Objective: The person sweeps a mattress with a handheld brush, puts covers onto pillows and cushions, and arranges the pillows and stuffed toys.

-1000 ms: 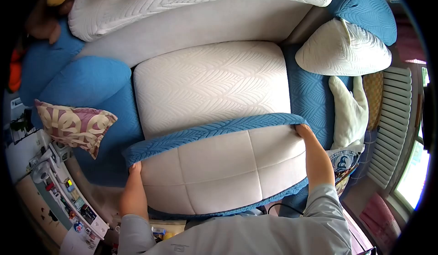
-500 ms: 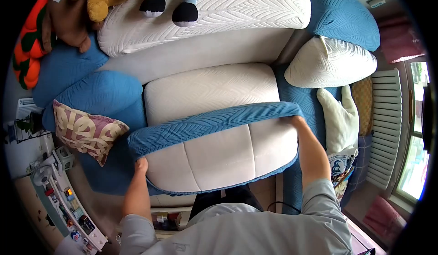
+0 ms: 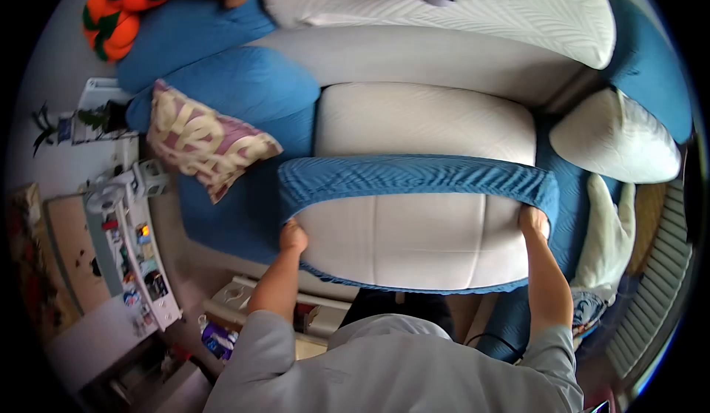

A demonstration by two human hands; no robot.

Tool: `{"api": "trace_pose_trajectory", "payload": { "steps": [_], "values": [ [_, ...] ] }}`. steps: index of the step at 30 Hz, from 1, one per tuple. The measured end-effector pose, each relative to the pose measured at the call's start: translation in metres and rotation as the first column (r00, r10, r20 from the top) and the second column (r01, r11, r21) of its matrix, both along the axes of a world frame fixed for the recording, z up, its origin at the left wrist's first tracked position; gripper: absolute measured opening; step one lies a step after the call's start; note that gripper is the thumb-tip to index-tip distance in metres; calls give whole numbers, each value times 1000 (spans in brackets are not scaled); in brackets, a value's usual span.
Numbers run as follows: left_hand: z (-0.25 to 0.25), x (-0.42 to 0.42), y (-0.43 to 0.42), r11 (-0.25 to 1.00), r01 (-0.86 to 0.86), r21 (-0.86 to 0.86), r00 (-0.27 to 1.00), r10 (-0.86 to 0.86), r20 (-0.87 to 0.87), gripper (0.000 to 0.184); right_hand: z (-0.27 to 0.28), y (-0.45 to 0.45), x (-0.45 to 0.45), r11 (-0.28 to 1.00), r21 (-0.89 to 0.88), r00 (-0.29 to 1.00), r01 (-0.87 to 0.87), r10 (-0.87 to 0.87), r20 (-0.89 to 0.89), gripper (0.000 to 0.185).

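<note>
A sofa seat cushion [image 3: 421, 235] is tipped up in front of my body, its pale, seamed underside facing me. Its blue textured cover [image 3: 421, 173] wraps the far side, and the gathered hem runs around the rim. My left hand [image 3: 293, 237] is closed on the cushion's left end at the hem. At the right end, my right hand [image 3: 532, 223] grips the cushion edge, with the fingers partly hidden under the cover. Behind it lies a white quilted seat cushion [image 3: 425, 117] on the sofa.
A patterned pillow [image 3: 203, 136] and blue cushions [image 3: 251, 80] are at the left. On the right are a white pillow [image 3: 617, 136], a pale plush toy [image 3: 606, 235] and a radiator [image 3: 654, 272]. A cluttered white shelf [image 3: 144, 250] stands at lower left.
My view has swung left, so the sofa appears further right. The held cushion has become more level, its right end lower, and my right hand sits lower along its edge.
</note>
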State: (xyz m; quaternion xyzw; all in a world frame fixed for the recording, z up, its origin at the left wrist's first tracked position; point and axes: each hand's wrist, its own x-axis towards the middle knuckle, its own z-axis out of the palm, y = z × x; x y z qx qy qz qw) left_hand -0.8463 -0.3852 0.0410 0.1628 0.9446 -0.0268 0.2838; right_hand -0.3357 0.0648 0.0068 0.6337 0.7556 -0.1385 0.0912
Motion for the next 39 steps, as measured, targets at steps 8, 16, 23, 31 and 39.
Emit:
{"api": "trace_pose_trajectory", "payload": {
  "steps": [8,16,23,31,39],
  "values": [
    [28,14,0,965,207,-158,977,-214,-24,54,72,-78,-100,957,46,914,-288,288,-287,66],
    [100,52,-10,648,649,-399,761,-560,328,62,76,-107,-201,892,-205,914,-403,402,-49,92],
    [134,63,17,547,815,-189,575,-727,375,65,59,-66,-233,876,-295,908,-382,415,55,89],
    [143,83,4,452,881,-138,468,-791,395,40,66,-86,-223,913,-246,935,-326,350,58,88],
    [88,179,48,717,695,-49,604,-546,581,45,80,-113,-206,920,-194,935,-340,354,37,92]
  ]
}}
